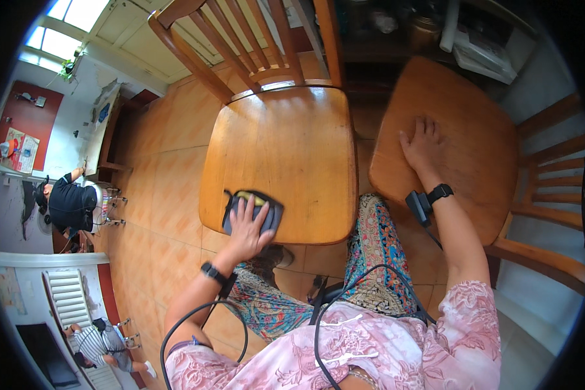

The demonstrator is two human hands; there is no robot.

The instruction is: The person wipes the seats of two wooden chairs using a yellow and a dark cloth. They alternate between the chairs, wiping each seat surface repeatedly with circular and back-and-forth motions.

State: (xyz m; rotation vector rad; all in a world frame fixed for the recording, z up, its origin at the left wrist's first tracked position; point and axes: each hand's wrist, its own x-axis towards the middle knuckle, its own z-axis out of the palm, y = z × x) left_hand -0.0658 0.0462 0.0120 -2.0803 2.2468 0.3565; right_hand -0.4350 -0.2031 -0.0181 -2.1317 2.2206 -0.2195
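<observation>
My left hand lies over a folded grey cloth with a yellow part showing, its fingers spread across the top and the thumb at the side. The cloth is on the near left part of the varnished wooden seat of a slat-back chair. Much of the cloth is hidden under my palm. To the right, my right hand rests flat on the seat of a second wooden chair, holding nothing. Each wrist wears a black strapped device, and black cables run from them past my lap.
Dark shelving with containers stands behind the chairs. At far left, a seated person in black works at a table; another person in stripes sits lower down. Black cable loops over my torso. Orange tiles cover the floor.
</observation>
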